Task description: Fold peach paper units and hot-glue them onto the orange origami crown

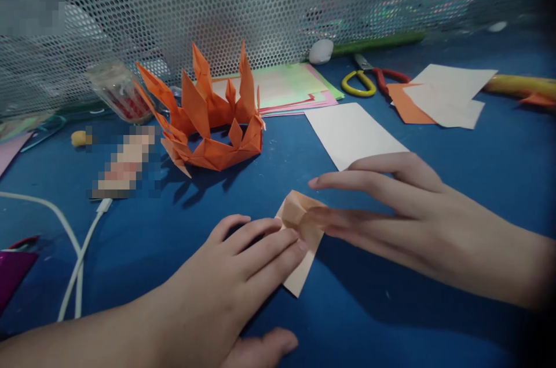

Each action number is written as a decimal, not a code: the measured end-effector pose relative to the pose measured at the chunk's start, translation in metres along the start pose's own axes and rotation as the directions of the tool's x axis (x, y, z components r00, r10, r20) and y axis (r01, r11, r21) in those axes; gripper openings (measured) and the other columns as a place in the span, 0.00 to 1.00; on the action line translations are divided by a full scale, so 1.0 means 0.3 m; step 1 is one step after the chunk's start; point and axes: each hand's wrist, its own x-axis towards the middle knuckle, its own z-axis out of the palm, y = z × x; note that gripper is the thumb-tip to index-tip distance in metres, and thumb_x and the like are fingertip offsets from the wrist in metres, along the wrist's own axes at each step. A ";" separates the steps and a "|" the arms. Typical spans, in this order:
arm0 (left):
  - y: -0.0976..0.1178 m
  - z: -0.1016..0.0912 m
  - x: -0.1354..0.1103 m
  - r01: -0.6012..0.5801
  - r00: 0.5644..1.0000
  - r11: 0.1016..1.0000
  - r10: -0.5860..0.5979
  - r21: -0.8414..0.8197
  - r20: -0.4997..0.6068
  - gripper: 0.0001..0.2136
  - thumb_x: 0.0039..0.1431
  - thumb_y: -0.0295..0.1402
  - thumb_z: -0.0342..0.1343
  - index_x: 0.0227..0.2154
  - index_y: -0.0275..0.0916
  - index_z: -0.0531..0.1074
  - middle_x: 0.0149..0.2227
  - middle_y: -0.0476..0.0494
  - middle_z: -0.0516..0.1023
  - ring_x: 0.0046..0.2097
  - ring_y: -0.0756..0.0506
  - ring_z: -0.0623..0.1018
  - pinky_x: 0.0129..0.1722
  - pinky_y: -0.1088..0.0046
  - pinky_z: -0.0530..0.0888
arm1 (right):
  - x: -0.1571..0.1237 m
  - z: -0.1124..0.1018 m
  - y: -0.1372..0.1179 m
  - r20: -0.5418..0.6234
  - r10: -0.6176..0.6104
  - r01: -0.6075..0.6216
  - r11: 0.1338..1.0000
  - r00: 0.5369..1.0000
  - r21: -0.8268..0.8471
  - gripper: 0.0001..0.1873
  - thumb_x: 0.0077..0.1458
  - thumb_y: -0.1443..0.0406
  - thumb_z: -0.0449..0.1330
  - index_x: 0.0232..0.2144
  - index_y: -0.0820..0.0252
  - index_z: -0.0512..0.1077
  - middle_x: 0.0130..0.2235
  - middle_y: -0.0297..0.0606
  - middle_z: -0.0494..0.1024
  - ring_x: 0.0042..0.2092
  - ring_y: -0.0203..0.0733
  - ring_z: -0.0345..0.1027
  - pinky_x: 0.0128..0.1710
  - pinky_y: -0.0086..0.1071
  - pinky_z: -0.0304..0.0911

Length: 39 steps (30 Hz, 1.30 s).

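A small folded piece of pale orange paper (299,234) lies on the blue table (391,321) between my hands. My left hand (243,275) presses its fingertips flat on the paper's left edge, fingers stretched out. From the right, my right hand (391,211) reaches in with fingers extended, touching the paper's upper right part. An orange origami crown (212,119) with tall spikes stands behind the paper, apart from both hands.
A pale sheet (351,133) lies behind my right hand. More sheets (443,95) and yellow-and-red scissors (369,81) sit at the back right. A stack of coloured paper (286,90), a clear jar (115,93) and a mesh screen (260,3) are behind. White cables (78,252) run at the left.
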 end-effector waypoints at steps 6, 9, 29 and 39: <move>0.001 -0.004 0.006 -0.016 1.000 1.000 0.016 0.027 -0.014 0.25 0.73 0.48 0.45 0.65 0.39 0.63 0.66 0.47 0.71 0.65 0.43 0.68 0.64 0.65 0.53 | 0.001 0.014 -0.011 -0.023 0.077 -0.076 0.995 0.997 0.059 0.20 0.72 0.68 0.48 0.34 0.56 0.77 0.44 0.42 0.74 0.50 0.47 0.62 0.50 0.36 0.67; 0.001 -0.002 0.007 -0.026 0.999 0.999 0.026 0.031 -0.023 0.25 0.73 0.48 0.45 0.64 0.39 0.64 0.67 0.48 0.70 0.65 0.44 0.68 0.64 0.67 0.53 | -0.008 0.030 -0.009 -0.047 -0.003 0.005 1.000 0.999 0.030 0.23 0.72 0.71 0.42 0.36 0.59 0.76 0.45 0.42 0.72 0.53 0.45 0.61 0.54 0.35 0.64; 0.017 -0.004 0.008 -0.051 0.999 0.975 0.054 0.218 -0.005 0.26 0.76 0.46 0.33 0.65 0.40 0.65 0.67 0.52 0.69 0.68 0.47 0.66 0.67 0.68 0.48 | 0.020 -0.008 -0.023 0.000 -0.127 0.126 0.986 0.992 -0.113 0.27 0.71 0.74 0.39 0.41 0.63 0.79 0.44 0.40 0.79 0.44 0.43 0.61 0.47 0.35 0.62; 0.015 -0.015 0.014 -0.049 0.999 0.983 0.047 0.179 0.016 0.25 0.75 0.47 0.39 0.63 0.39 0.67 0.65 0.50 0.73 0.66 0.44 0.69 0.64 0.63 0.56 | -0.016 0.003 -0.040 0.034 -0.182 0.184 0.977 0.983 -0.108 0.25 0.65 0.78 0.44 0.41 0.61 0.80 0.53 0.38 0.79 0.53 0.43 0.60 0.56 0.40 0.58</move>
